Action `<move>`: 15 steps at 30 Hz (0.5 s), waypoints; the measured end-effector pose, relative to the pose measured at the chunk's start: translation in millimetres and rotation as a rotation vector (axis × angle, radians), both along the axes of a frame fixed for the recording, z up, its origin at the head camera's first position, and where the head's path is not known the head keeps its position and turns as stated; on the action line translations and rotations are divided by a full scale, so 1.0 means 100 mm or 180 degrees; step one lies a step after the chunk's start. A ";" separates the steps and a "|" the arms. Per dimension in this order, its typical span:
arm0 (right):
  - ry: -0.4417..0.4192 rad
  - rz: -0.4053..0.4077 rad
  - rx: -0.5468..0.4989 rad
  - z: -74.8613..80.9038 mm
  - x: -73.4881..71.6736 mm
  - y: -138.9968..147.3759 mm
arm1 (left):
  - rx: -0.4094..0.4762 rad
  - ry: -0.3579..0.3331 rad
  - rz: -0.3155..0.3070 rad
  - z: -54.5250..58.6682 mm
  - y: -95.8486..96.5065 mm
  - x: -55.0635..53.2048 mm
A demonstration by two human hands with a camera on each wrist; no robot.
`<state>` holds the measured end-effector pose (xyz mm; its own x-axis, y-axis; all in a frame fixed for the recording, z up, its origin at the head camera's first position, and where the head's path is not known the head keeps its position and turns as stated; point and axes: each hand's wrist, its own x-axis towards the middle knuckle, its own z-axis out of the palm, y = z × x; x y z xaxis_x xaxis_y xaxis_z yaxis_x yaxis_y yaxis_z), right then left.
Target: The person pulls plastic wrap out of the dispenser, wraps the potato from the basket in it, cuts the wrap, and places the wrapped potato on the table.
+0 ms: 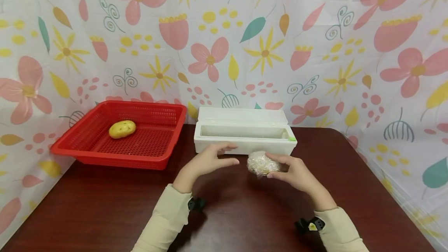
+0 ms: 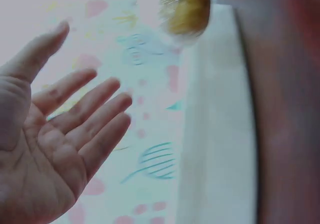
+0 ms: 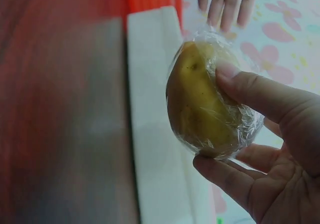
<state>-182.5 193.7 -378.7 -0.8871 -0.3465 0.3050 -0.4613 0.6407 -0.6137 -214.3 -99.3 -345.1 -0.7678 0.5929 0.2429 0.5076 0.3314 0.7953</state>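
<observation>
A potato (image 3: 200, 97) wrapped in clear plastic film is gripped between the thumb and fingers of my right hand (image 1: 295, 172). In the head view the wrapped potato (image 1: 262, 164) is held in front of the white box, its film crinkled and shiny. My left hand (image 1: 211, 160) is to its left, fingers spread and relaxed, apart from it and holding nothing. The left wrist view shows the left palm (image 2: 45, 149) facing up with loose fingers, and the wrapped potato (image 2: 186, 9) at the top edge.
A long white box (image 1: 245, 146) stands at the back of the dark red table (image 1: 231, 221), lid raised, a green tab at its right corner. At the left, a red plastic basket (image 1: 122, 161) contains one unwrapped potato (image 1: 122, 129). A flowered cloth (image 1: 224, 30) hangs behind.
</observation>
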 end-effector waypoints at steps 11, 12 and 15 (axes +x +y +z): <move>0.0118 -0.0470 0.0128 0.09 0.12 0.33 | 0.0770 0.0653 0.1189 0.41 -0.53 0.09; 0.0139 -0.0501 0.0127 0.08 0.13 0.36 | 0.0784 0.0653 0.1261 0.45 -0.57 0.08; 0.0201 -0.0535 0.0119 0.07 0.15 0.41 | 0.0778 0.0563 0.1432 0.53 -0.71 0.06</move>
